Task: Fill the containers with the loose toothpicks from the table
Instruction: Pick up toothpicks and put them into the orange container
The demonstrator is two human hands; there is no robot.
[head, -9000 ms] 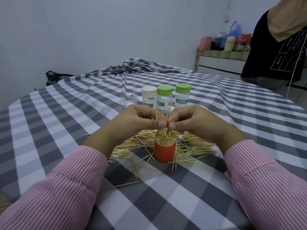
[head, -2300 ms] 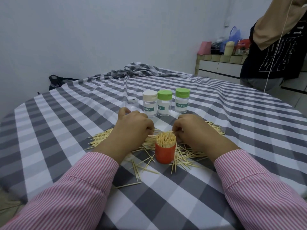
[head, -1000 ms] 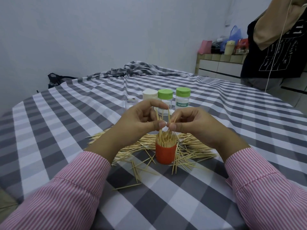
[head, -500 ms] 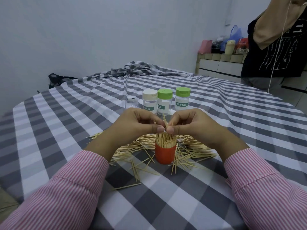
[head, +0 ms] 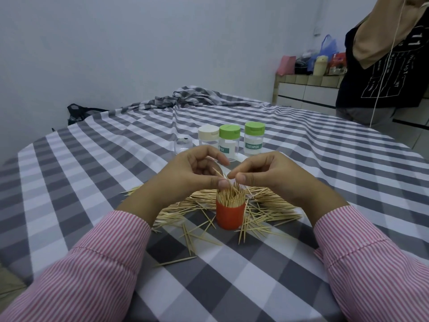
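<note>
Centrally in the head view, an orange container point(head: 230, 214) is standing upright on a grey and white checked tablecloth point(head: 69, 173), packed with toothpicks standing on end. Just above its mouth, the left hand point(head: 192, 173) is pinching a toothpick point(head: 219, 174) between thumb and forefinger, the stick slanting down toward the packed tips. The right hand point(head: 267, 175) is hovering beside it with thumb and forefinger close together; whether they are gripping anything cannot be told. Both wrists are emerging from pink striped sleeves point(head: 97, 270) at the bottom corners, partly hiding the loose toothpicks point(head: 267, 205), which are lying scattered all around the container's base.

Behind the hands, toward the middle of the frame, three capped jars are standing in a row: a cream-lidded jar point(head: 208, 138), partly covered by the left fingers, a green-lidded jar point(head: 229, 141) and a second green-lidded jar point(head: 254, 140) labelled TOOTHPICK. A small clear cup point(head: 183, 146) is sitting left of them. At upper right, another person point(head: 383, 73) in a dark shirt is standing beside a cabinet point(head: 306, 94).
</note>
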